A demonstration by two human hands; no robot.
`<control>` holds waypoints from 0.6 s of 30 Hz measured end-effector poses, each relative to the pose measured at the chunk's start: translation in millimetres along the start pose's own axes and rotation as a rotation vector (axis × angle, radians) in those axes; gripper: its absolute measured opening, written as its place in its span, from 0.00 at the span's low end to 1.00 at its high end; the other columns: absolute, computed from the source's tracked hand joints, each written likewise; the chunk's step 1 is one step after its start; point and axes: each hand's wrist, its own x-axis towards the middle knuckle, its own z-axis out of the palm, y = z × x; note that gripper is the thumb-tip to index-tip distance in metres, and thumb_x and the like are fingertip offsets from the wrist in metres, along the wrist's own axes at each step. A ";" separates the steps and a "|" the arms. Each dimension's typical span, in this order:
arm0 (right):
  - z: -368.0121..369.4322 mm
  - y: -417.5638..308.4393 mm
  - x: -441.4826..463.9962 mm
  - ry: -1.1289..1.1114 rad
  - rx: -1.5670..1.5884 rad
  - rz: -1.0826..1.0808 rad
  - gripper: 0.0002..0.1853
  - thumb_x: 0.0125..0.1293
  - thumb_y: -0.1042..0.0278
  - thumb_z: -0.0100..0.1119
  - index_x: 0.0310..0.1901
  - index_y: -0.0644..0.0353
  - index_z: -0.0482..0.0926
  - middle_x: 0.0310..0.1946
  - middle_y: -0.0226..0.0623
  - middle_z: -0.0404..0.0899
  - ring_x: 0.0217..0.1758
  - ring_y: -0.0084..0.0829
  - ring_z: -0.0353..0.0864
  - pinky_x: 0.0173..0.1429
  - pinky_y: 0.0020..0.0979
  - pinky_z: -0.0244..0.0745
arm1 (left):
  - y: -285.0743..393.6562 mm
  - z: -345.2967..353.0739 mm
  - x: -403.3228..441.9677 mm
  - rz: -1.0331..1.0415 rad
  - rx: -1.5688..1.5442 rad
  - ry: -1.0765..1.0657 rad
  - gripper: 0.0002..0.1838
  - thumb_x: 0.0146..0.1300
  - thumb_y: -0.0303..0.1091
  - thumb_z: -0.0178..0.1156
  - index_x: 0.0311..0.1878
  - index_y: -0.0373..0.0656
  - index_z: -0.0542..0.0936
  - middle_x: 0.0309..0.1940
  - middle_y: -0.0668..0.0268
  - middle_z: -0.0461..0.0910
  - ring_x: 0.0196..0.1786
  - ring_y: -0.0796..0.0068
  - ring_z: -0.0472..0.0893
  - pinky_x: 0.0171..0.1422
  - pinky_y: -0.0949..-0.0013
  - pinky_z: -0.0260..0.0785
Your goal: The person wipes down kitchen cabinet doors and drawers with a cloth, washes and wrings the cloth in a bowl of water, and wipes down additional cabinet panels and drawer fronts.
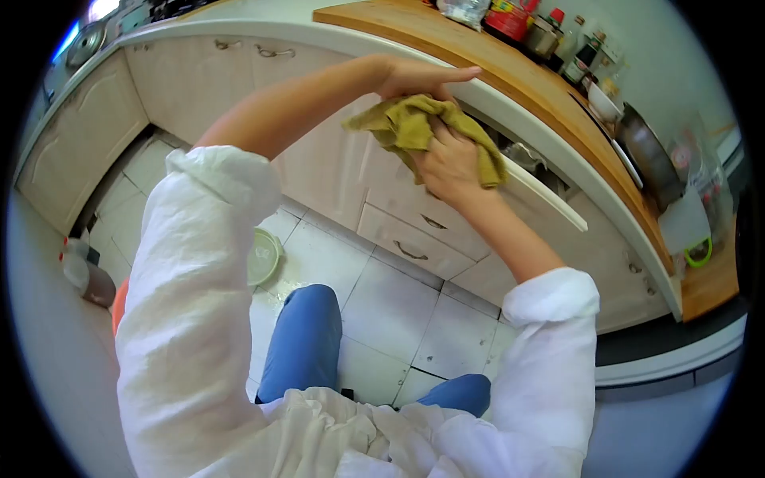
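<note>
A yellow-green cloth (402, 127) is bunched under my right hand (453, 163), whose fingers grip it against the upper part of the cabinet front. One end of the cloth hangs down past my right wrist. My left hand (418, 78) is just above the cloth, near the countertop edge, with a finger stretched out to the right and its other fingers partly hidden. Right beside the cloth, a drawer (550, 193) is pulled out. Some items (526, 157) show inside it, too unclear to name.
A wooden board (510, 80) covers the counter, with bottles (586, 57), a white bowl (603, 103) and a metal pan (649, 155) along the wall side. On the tiled floor (390, 311) stands a green basin (263, 256). Plastic bottles (88, 275) are at far left.
</note>
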 end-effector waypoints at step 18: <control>69.2 -49.2 23.8 -0.345 0.194 -0.096 0.11 0.60 0.67 0.52 0.43 0.58 0.77 0.40 0.37 0.75 0.48 0.45 0.72 0.54 0.42 0.68 | -11.8 -23.9 1.5 0.123 0.056 -0.399 0.54 0.58 0.77 0.38 0.67 0.32 0.63 0.65 0.52 0.67 0.62 0.68 0.72 0.67 0.69 0.62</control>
